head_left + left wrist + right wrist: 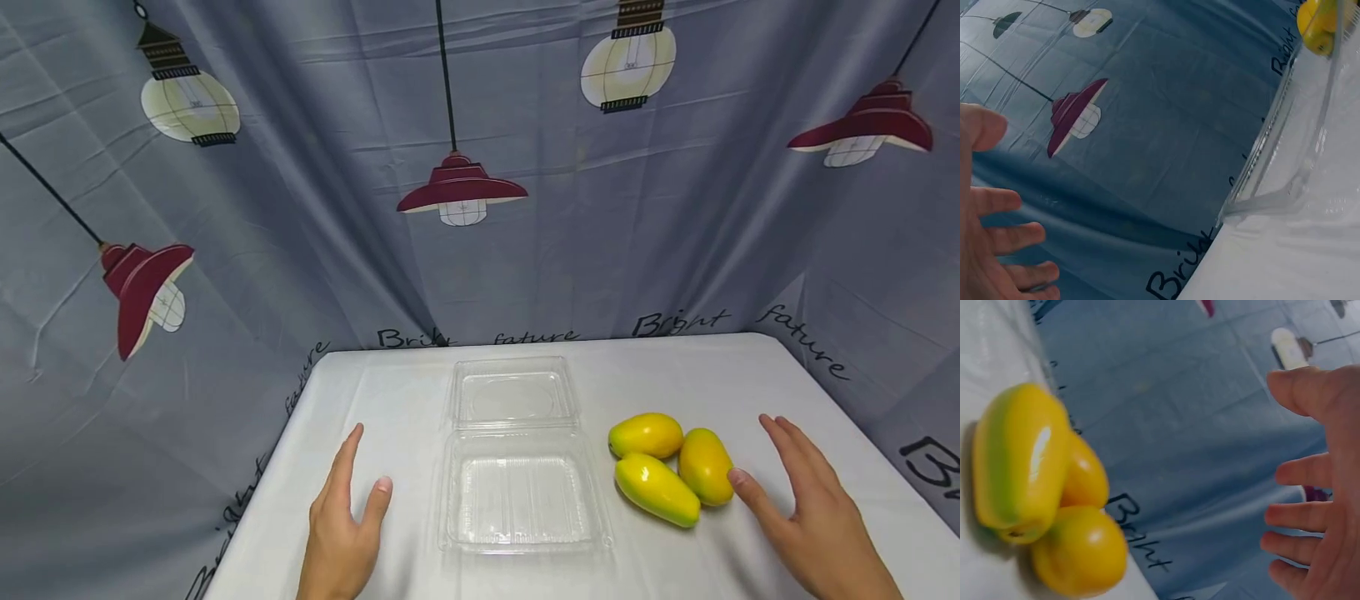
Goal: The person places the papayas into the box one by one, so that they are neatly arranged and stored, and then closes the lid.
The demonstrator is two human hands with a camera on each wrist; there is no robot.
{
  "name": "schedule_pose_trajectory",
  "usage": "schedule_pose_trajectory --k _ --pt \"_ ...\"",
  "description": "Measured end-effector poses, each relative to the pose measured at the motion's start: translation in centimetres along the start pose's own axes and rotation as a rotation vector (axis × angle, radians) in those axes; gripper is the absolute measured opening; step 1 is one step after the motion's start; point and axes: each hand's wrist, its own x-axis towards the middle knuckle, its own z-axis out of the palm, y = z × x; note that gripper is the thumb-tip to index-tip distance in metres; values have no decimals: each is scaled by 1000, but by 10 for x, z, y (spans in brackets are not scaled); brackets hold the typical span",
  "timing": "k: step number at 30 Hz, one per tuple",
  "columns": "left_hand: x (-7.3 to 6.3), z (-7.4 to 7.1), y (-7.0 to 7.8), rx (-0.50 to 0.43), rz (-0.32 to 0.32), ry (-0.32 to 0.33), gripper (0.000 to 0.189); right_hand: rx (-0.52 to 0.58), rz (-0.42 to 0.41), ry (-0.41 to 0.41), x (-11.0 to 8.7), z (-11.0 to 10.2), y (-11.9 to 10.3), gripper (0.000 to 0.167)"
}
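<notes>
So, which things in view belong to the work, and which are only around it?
Likely part of the work:
three yellow fruits on the table
clear plastic box, open
left hand, right hand, both holding nothing

Only around it:
curtain behind the table
lamps printed on the curtain

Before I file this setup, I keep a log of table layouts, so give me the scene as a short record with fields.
container: clear plastic, open, lid folded back on the far side
fruits: three, yellow with some green, clustered on the white table, right of the container
left grip: holds nothing, left of the container
right grip: holds nothing, right of the fruits, apart from them
backdrop: blue-grey cloth with printed lamps and lettering
</notes>
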Motion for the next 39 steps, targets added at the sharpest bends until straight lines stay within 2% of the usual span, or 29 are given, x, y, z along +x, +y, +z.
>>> schedule_pose_trajectory --k 2,5,8,11,16,21,24,31,39 --pt "1 2 3 -71 90 89 69 4 6 8 0 -4 -8 85" --pt "8 6 3 -154 198 127 68 -5 8 8 5 -11 -13 85" --pt "17 13 1 -220 249 91 67 -13 15 -24 13 -20 -13 86" --pt "27 21 -2 -263 258 30 66 -22 26 -78 22 -29 -9 88" --pt "36 38 -12 -286 235 -56 65 18 -13 -138 36 -36 0 88" --pt "38 51 -21 -298 153 -167 63 44 -62 -168 45 -34 13 88" --pt "37 60 -28 -307 108 -226 62 30 -78 -214 53 -33 19 91" --pt "31 75 -42 -348 60 -342 62 -39 -47 -388 69 -23 36 103" --pt "29 85 -51 -361 -11 -487 64 10 -40 -471 74 -2 53 101"
